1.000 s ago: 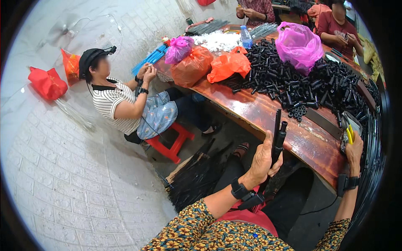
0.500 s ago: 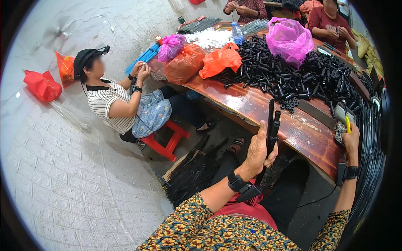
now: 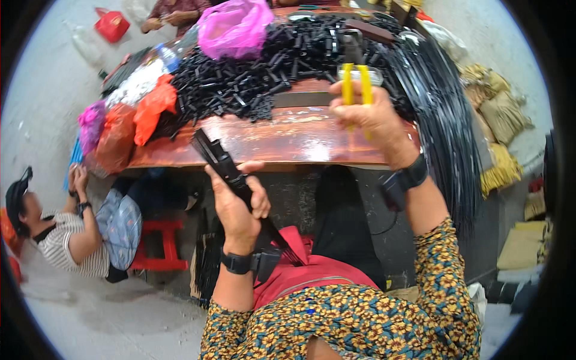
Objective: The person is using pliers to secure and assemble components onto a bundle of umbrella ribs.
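Note:
My left hand is closed around a bundle of thin black strips with black tubular parts at the upper end. The bundle slants from near the table's front edge down toward my lap. Above the table's right part, my right hand grips yellow-handled pliers, their grey head pointing away from me. The two handles stand apart, and motion blurs this hand somewhat. Beyond both hands lies a wide heap of black tubular parts on the reddish-brown wooden table.
Long dark strips hang over the table's right end. A pink bag, orange bags and a water bottle stand at the left and back. A co-worker sits at left by a red stool.
My view has swung to the right. The pliers have been raised from the table's right end to above its surface. My left hand still holds the black bundle, now tilted leftward.

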Available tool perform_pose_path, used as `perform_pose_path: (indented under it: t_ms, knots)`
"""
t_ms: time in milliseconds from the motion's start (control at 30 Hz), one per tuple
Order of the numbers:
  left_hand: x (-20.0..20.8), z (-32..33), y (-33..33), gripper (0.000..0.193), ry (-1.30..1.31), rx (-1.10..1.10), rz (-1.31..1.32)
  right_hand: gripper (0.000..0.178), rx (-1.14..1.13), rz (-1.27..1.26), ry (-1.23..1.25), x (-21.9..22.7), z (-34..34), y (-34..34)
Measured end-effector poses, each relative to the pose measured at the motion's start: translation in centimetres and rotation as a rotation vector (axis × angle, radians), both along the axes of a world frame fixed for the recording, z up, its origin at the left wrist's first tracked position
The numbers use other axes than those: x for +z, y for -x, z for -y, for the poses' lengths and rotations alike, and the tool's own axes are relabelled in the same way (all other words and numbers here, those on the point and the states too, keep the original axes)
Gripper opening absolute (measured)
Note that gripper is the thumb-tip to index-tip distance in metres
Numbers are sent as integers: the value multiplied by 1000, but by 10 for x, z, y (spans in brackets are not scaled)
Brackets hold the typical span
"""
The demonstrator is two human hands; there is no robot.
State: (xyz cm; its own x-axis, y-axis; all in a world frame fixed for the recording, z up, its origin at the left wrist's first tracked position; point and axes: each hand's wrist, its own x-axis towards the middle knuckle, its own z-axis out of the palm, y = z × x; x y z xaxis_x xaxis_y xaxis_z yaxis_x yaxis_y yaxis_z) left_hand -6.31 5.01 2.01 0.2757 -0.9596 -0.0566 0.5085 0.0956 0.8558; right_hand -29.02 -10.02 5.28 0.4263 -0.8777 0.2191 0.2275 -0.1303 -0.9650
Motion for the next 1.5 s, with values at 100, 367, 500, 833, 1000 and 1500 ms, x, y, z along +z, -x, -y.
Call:
perform_pose_path:
  t_ms: [100,367,500,833,1000,1500]
  knots:
    - [-6,3,5,87,-1,-8,40,35,22,81,18,0,-36,-20]
    - [-6,-3,4,82,45,-25,42,34,106,190,-5,2,-78,-50]
    - [-4,-5,3,89,26,-15,28,36,122,185,28,-5,-84,-62]
    - [-5,-3,6,83,25,-18,-20,31,-80,162,185,-8,-97,-100]
    - [-4,-3,4,75,-11,20,-90,29,-116,198,186,-14,-109,-119]
    - [1,-5,9,78,-48,118,-66,22,-29,294,-95,-16,-121,-123]
